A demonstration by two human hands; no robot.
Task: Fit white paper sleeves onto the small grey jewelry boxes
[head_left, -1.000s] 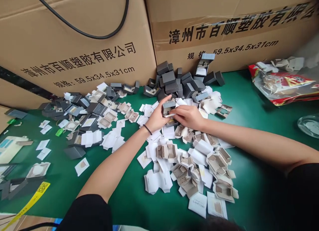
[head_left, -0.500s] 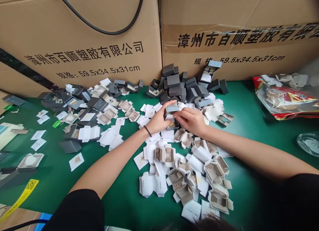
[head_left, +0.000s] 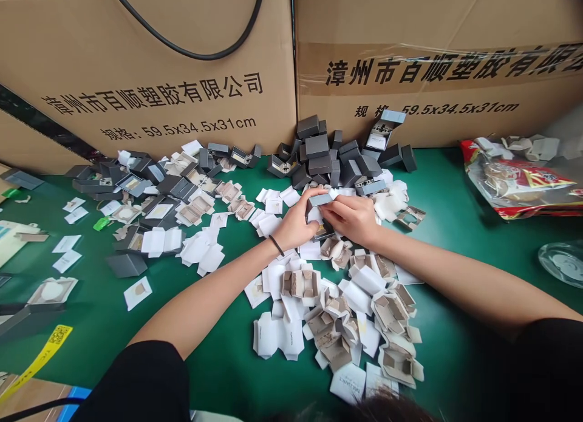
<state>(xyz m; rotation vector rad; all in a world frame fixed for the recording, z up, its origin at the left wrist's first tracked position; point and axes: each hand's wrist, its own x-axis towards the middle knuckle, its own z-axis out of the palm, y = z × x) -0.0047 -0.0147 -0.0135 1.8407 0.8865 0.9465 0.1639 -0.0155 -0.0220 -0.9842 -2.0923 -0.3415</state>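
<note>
My left hand (head_left: 295,226) and my right hand (head_left: 353,218) meet over the middle of the green table (head_left: 460,197). Both are closed on one small grey box (head_left: 319,200), whose lid stands open, with white paper showing under it. A black band circles my left wrist. Behind the hands lies a heap of closed grey boxes (head_left: 319,152). In front of them are several white and beige folded card inserts (head_left: 359,313).
Two big cardboard cartons (head_left: 150,76) with black print form a wall at the back. More open grey boxes and inserts (head_left: 155,197) lie at left. A red snack bag (head_left: 519,182) and a glass dish (head_left: 562,261) sit at right. A yellow tag (head_left: 43,355) lies at the lower left.
The box in my hands has sunk slightly and its lid has swung further open. The view has shifted a little; my hands stay in the same place.
</note>
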